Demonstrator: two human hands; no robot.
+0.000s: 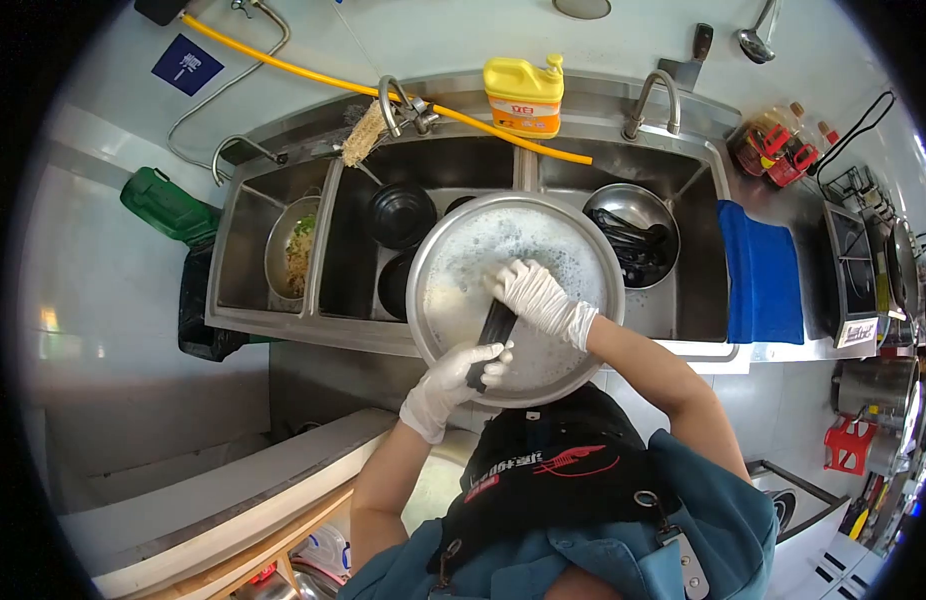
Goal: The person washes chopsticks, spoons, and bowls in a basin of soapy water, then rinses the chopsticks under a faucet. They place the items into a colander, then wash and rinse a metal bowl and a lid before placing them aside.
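Black item point(498, 325) over the sudsy basin point(416, 290): we see the left grip point(448, 385) clenched round its near end, the right grip point(538, 300) wrapped over its far end; slick suds point(573, 240) could, we judge, cause slipping

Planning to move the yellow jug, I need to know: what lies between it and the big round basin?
Between the yellow jug and the big basin, the head view shows the yellow hose crossing, then the metal sink divider.
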